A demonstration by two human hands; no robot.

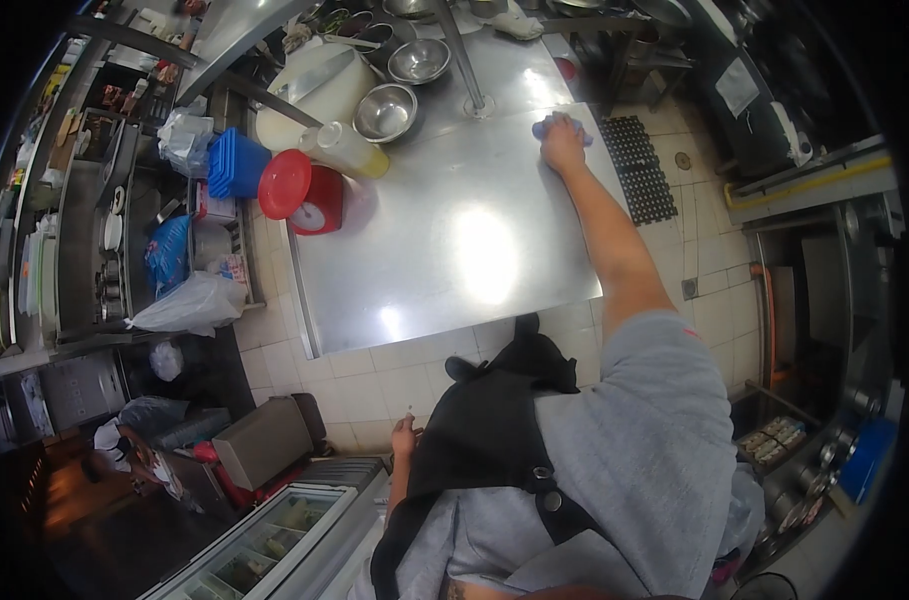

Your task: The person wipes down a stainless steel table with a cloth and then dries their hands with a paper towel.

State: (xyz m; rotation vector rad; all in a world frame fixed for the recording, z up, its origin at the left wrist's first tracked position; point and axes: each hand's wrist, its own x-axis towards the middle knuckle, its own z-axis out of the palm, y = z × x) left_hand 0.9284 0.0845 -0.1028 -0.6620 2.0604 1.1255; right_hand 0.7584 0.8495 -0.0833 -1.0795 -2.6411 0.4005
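My right hand (pixel 562 143) presses a bluish cloth (pixel 541 129) onto the steel table (pixel 424 270), close to its far right edge. My left hand (pixel 405 437) hangs low beside my black apron, away from the table. Its fingers look curled, with a small pale spot at the tip; what it holds, if anything, is too small to name. A red scale (pixel 317 203) with a round red pan stands at the table's left edge. Behind the scale are clear bottles (pixel 349 150), one with yellowish liquid. Metal bowls (pixel 385 113) stand farther back.
Metal posts (pixel 458 55) rise at the table's back. Left are shelves with a blue container (pixel 238 163) and plastic bags (pixel 194 303). An open-topped cooler (pixel 274 535) stands low left. Another person (pixel 139 450) is at the far lower left. A black mat (pixel 636 170) lies right.
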